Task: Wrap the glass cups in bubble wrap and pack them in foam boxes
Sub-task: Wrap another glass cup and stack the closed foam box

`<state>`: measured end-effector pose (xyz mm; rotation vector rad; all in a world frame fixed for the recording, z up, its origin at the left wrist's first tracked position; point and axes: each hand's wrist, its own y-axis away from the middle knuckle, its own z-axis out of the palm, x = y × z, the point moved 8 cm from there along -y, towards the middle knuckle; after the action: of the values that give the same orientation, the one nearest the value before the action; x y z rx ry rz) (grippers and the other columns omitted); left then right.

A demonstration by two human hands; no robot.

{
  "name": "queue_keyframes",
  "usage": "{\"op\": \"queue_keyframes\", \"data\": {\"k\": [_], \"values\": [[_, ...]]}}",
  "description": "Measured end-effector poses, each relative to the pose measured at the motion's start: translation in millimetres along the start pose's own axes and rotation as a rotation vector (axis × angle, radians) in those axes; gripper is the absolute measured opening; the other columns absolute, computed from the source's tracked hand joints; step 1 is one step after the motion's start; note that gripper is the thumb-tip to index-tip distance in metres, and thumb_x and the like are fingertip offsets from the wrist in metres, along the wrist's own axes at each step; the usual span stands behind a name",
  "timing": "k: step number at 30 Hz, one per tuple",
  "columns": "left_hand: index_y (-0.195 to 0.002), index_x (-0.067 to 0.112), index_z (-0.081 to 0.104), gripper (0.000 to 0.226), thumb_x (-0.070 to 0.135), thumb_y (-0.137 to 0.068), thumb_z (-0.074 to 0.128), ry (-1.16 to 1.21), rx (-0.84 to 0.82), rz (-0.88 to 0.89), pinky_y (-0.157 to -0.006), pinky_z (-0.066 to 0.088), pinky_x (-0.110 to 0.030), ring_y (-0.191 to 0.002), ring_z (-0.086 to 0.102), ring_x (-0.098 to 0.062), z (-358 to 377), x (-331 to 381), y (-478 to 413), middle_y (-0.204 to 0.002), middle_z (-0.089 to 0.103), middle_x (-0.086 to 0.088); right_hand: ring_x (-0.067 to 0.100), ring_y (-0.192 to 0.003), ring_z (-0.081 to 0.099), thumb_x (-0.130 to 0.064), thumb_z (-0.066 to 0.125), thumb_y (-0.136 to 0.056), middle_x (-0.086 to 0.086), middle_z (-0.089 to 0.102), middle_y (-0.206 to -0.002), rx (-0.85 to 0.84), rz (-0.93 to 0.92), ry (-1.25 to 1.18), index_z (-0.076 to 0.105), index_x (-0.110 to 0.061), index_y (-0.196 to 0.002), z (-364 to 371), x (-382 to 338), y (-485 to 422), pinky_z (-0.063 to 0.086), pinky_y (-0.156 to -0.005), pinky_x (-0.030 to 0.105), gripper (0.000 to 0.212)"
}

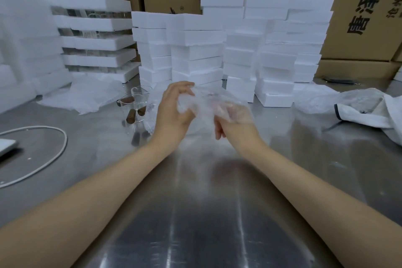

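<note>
Both hands hold a bundle of bubble wrap above the steel table. My left hand grips the bundle's left end with curled fingers. Partly veiled by the wrap, my right hand holds the bundle from the right and below. Whether a cup is inside the wrap cannot be told. Two bare glass cups with brown wooden handles stand on the table just left of my left hand. White foam boxes are stacked in several columns right behind the hands.
Foam trays holding glassware are stacked at back left, with loose bubble wrap sheets in front. A white bag with more wrap lies at right. A white cable loops at left. Cardboard cartons stand behind.
</note>
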<state>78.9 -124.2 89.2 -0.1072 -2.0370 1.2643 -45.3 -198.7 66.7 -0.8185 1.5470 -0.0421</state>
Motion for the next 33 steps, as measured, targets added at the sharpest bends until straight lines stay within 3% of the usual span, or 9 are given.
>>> {"op": "queue_keyframes", "data": {"k": [3, 6, 10, 15, 19, 22, 26, 30, 33], "values": [[-0.091, 0.02, 0.056, 0.012, 0.01, -0.089, 0.061, 0.325, 0.039, -0.33, -0.082, 0.047, -0.02, -0.087, 0.058, 0.003, 8.4, -25.9, 5.2, -0.096, 0.062, 0.008, 0.009, -0.04, 0.047, -0.011, 0.052, -0.094, -0.004, 0.052, -0.046, 0.166, -0.177, 0.003, 0.067, -0.023, -0.077, -18.8, -15.9, 4.3, 0.038, -0.05, 0.019, 0.026], [-0.089, 0.018, 0.056, 0.008, 0.012, -0.094, 0.054, 0.401, 0.062, -0.547, -0.079, 0.046, -0.039, -0.084, 0.055, -0.018, 15.8, -39.3, 14.1, -0.09, 0.059, -0.007, 0.017, -0.042, 0.043, -0.014, 0.045, -0.091, -0.004, 0.047, -0.049, 0.379, -0.278, -0.072, 0.063, -0.024, -0.076, -42.1, -26.4, 7.1, 0.032, -0.045, 0.025, 0.025], [-0.086, 0.018, 0.054, 0.013, 0.016, -0.094, 0.044, 0.703, 0.138, -0.814, -0.086, 0.049, -0.056, -0.087, 0.056, -0.021, 26.0, -47.6, 20.3, -0.095, 0.059, -0.008, 0.015, -0.046, 0.029, -0.012, 0.042, -0.079, 0.001, 0.034, -0.05, 0.657, -0.135, -0.322, 0.057, -0.018, -0.068, -81.5, -11.2, 0.1, 0.021, -0.045, 0.027, 0.019], [-0.111, 0.012, 0.051, 0.028, 0.033, -0.098, 0.036, 0.897, 0.008, -1.075, -0.063, 0.048, -0.032, -0.079, 0.059, -0.025, 48.7, -50.5, 35.9, -0.104, 0.058, -0.013, 0.006, -0.081, 0.062, -0.012, 0.055, -0.082, -0.013, 0.066, -0.088, 0.193, 0.063, -0.257, 0.066, -0.021, -0.101, -50.3, 16.6, -18.0, 0.045, -0.076, 0.022, 0.024], [-0.124, 0.0, 0.057, 0.044, 0.027, -0.098, 0.034, 0.781, -0.096, -0.992, -0.089, 0.049, -0.045, -0.104, 0.063, -0.037, 49.9, -44.3, 35.3, -0.117, 0.066, -0.021, -0.003, -0.078, 0.067, -0.02, 0.068, -0.087, -0.018, 0.072, -0.079, -0.031, 0.074, -0.134, 0.067, -0.023, -0.093, -13.7, 24.7, -9.5, 0.047, -0.069, 0.01, 0.006], [-0.104, 0.004, 0.061, 0.029, 0.019, -0.096, 0.038, 0.561, -0.104, -0.803, -0.083, 0.052, -0.039, -0.094, 0.065, -0.029, 42.3, -41.7, 29.7, -0.104, 0.068, -0.018, -0.001, -0.058, 0.064, -0.005, 0.06, -0.091, -0.012, 0.067, -0.059, 0.084, 0.063, -0.164, 0.065, -0.012, -0.075, -21.5, 23.4, -9.0, 0.047, -0.057, 0.01, 0.018], [-0.077, 0.015, 0.052, 0.022, 0.017, -0.097, 0.043, 0.39, -0.124, -0.606, -0.065, 0.042, -0.022, -0.068, 0.051, -0.008, 38.9, -34.0, 26.0, -0.071, 0.054, 0.003, 0.011, -0.063, 0.06, -0.007, 0.058, -0.092, 0.0, 0.061, -0.062, 0.172, 0.057, -0.043, 0.06, 0.002, -0.073, -34.8, 25.1, -7.8, 0.052, -0.058, 0.028, 0.021], [-0.075, 0.013, 0.05, 0.024, 0.018, -0.098, 0.045, 0.236, -0.208, -0.412, -0.062, 0.035, -0.013, -0.061, 0.043, -0.001, 39.0, -22.7, 22.2, -0.067, 0.048, 0.015, -0.004, -0.059, 0.056, 0.008, 0.056, -0.084, -0.013, 0.055, -0.066, 0.208, 0.009, 0.147, 0.056, -0.025, -0.067, -40.7, 15.0, -12.0, 0.043, -0.055, 0.011, 0.037], [-0.086, -0.004, 0.054, 0.031, 0.021, -0.1, 0.043, 0.187, -0.261, -0.392, -0.069, 0.036, -0.022, -0.072, 0.047, -0.009, 41.6, -23.8, 23.8, -0.077, 0.052, 0.0, 0.009, -0.061, 0.059, 0.011, 0.052, -0.08, -0.008, 0.055, -0.064, 0.203, 0.003, 0.219, 0.051, -0.026, -0.068, -35.2, 11.0, -12.8, 0.046, -0.053, 0.015, 0.039]]}}
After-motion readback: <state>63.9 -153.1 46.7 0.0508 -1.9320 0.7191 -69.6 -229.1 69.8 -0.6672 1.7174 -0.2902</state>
